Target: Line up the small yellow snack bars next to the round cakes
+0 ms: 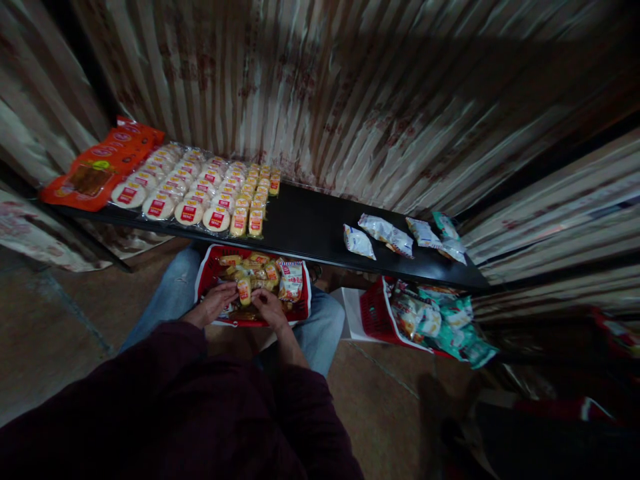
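A red basket (pixel 306 293) with a white rim rests at my lap, filled with small yellow wrapped snacks and a white-and-red packet (pixel 291 280). Over its front part, my left hand (pixel 220 298) has its fingers closed at the left side of a yellow wrapped snack (pixel 244 291). My right hand (pixel 269 305) touches or nearly touches the same snack from the right, its fingers bent together. The snack stands upright between the two hands, its label facing up.
A black shelf (pixel 310 220) holds rows of round wrapped crackers (pixel 189 212), yellow snacks (pixel 256 221), an orange bag (pixel 103 167) and white packets (pixel 359 241). A second red basket (pixel 376 310) with green packets stands at the right. Pleated curtain hangs behind.
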Tool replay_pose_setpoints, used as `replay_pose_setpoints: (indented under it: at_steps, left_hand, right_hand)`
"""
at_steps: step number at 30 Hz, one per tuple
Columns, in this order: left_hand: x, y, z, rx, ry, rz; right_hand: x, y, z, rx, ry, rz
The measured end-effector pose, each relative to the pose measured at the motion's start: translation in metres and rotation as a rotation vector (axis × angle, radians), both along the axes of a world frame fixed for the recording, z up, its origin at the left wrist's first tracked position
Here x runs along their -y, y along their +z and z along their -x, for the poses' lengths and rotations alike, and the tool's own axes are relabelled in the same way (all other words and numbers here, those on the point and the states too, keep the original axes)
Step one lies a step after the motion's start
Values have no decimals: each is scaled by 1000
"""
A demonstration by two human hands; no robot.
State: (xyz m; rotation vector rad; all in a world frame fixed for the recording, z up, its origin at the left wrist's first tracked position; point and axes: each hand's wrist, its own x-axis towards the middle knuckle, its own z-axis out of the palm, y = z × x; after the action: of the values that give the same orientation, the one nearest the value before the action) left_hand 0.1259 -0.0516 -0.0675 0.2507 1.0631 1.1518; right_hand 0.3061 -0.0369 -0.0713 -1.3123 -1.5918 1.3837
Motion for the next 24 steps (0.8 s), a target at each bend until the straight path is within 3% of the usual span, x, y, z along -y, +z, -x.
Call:
replay_pose_setpoints:
  at_steps: [10, 17, 24]
  left_hand:
    - [0, -4, -3, -66, -67, 70]
    - [2, -2, -2, -62, -199, -67]
    - [1, -4, -2, -3, -162, -44]
  right_hand:
    - [1, 6, -1, 47, 68, 30]
    - [2, 12, -3, -45, 151, 87]
    - [2, 5, -1, -92, 117, 134]
